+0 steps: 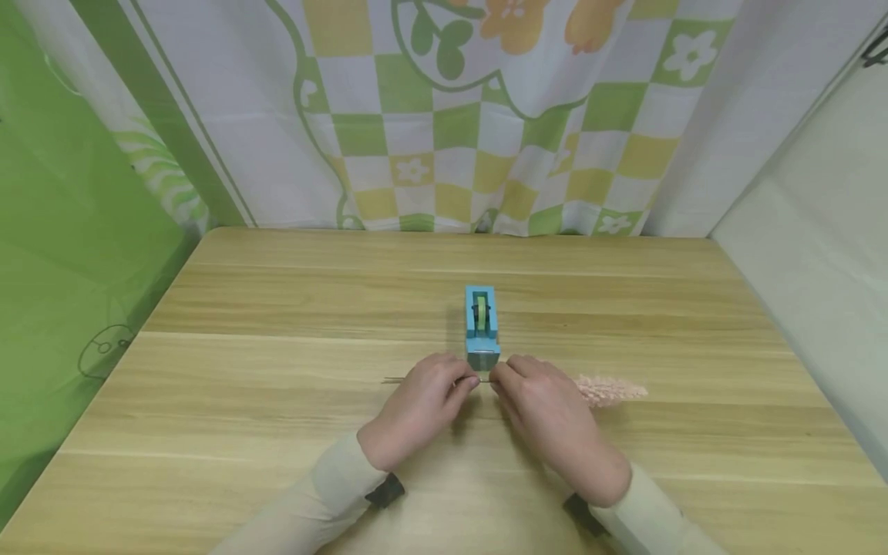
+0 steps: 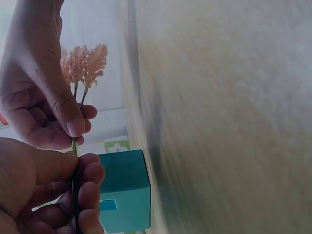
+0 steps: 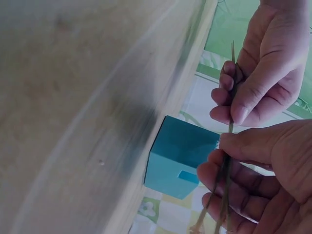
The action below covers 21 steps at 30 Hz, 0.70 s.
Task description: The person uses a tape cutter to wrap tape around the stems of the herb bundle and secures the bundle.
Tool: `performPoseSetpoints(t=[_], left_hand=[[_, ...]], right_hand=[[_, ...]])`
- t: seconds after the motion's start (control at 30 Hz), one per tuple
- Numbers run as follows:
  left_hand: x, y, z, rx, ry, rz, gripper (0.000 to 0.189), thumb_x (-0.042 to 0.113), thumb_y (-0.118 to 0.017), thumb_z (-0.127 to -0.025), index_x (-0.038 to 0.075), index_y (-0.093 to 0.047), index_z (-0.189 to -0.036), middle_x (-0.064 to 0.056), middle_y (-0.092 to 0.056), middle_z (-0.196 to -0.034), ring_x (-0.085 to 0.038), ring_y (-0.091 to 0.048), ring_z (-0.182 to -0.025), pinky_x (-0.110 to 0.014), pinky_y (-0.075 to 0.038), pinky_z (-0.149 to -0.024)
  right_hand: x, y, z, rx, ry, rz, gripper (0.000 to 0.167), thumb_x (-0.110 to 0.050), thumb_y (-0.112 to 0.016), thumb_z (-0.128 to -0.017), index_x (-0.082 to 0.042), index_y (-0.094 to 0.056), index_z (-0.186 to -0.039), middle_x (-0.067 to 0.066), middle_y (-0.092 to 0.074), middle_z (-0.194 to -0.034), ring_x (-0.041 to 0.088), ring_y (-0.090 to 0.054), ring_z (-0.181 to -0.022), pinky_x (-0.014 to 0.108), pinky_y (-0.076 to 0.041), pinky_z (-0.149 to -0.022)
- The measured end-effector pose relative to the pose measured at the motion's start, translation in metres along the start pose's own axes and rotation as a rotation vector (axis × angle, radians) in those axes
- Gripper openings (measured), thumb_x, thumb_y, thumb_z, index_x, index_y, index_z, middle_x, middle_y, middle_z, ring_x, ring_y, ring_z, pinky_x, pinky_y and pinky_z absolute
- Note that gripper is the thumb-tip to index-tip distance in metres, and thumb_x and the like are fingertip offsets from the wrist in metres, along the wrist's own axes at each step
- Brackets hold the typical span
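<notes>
Both hands pinch the thin dark stems (image 3: 233, 53) of pink flower sprigs, held level just in front of a blue tape dispenser (image 1: 472, 327). My left hand (image 1: 419, 397) grips the stems between thumb and curled fingers, their ends poking out to the left. Close beside it, my right hand (image 1: 555, 416) holds the same stems nearer the fluffy pink flower heads (image 1: 610, 391), which stick out to the right. Between the fingertips, a short light-green stretch of stem (image 2: 74, 146) shows in the left wrist view. The dispenser carries a green tape roll (image 1: 482, 312).
The dispenser stands upright on a wooden table (image 1: 277, 308), right behind the fingertips. A checked, flowered curtain (image 1: 451, 154) hangs at the table's far edge. Green cloth (image 1: 69, 231) lies to the left and a pale wall (image 1: 819, 193) to the right.
</notes>
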<state>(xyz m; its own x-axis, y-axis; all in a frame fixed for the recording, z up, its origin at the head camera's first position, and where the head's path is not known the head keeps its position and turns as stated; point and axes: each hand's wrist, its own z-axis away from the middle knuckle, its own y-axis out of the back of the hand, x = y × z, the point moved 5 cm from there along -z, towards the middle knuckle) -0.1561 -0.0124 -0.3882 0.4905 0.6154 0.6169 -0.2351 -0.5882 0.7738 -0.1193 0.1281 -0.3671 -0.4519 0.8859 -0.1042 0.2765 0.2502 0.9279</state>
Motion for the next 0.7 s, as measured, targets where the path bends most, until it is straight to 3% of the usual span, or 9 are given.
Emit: performPoseSetpoints(t=[0.23, 0.6, 0.7], left_hand=[[0.0006, 0.0005, -0.0010, 0.022, 0.002, 0.003, 0.014, 0.015, -0.067, -0.103, 0.007, -0.078, -0.098, -0.002, -0.075, -0.091, -0.011, -0.059, -0.078, -0.025, -0.052, -0.074], [-0.0006, 0.0006, -0.0031, 0.032, 0.025, 0.036, 0.012, 0.015, -0.068, -0.102, 0.008, -0.077, -0.099, -0.001, -0.071, -0.090, -0.010, -0.055, -0.077, -0.022, -0.048, -0.068], [-0.0012, -0.0002, -0.0040, 0.030, 0.012, 0.027, 0.016, 0.015, -0.067, -0.103, 0.007, -0.077, -0.095, 0.000, -0.067, -0.083, -0.011, -0.052, -0.073, -0.023, -0.046, -0.066]], right_hand=[[0.0000, -0.0002, 0.0004, -0.010, -0.002, 0.011, 0.014, -0.009, -0.082, -0.089, -0.007, -0.077, -0.101, 0.001, -0.072, -0.088, 0.014, -0.064, -0.077, 0.029, -0.058, -0.069], [0.0029, 0.0007, -0.0025, 0.023, 0.021, -0.003, 0.012, -0.008, -0.083, -0.087, -0.008, -0.077, -0.097, 0.001, -0.072, -0.090, 0.017, -0.067, -0.085, 0.031, -0.060, -0.076], [0.0031, 0.0000, -0.0036, 0.020, 0.012, -0.006, 0.011, -0.008, -0.083, -0.087, -0.008, -0.077, -0.097, 0.002, -0.073, -0.091, 0.017, -0.067, -0.085, 0.031, -0.061, -0.077]])
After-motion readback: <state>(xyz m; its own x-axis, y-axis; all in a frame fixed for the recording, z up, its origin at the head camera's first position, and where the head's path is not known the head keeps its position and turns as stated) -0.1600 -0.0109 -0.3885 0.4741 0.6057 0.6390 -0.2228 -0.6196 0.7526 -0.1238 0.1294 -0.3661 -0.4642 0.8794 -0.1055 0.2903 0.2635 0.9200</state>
